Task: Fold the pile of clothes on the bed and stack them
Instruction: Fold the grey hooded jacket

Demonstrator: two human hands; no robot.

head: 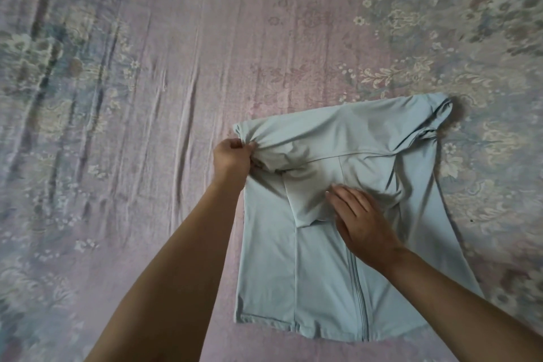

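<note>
smooth pale-blue zip jacket (320, 273) spread flat on wrinkled lilac floral bedsheet (147, 97), toothed zipper running down its front. left hand (232, 156) pinching bunched sleeve fabric at shoulder; right hand (358, 220) flat, fingers straight, pressing chest panel.

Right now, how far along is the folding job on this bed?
Midway through one garment. Done: the pale blue zip-up top lies spread on the floral bedsheet. In hand: the left hand pinches the bunched shoulder while the right hand presses the middle flat. Left: finishing its folds; no stack or pile is in view.
</note>
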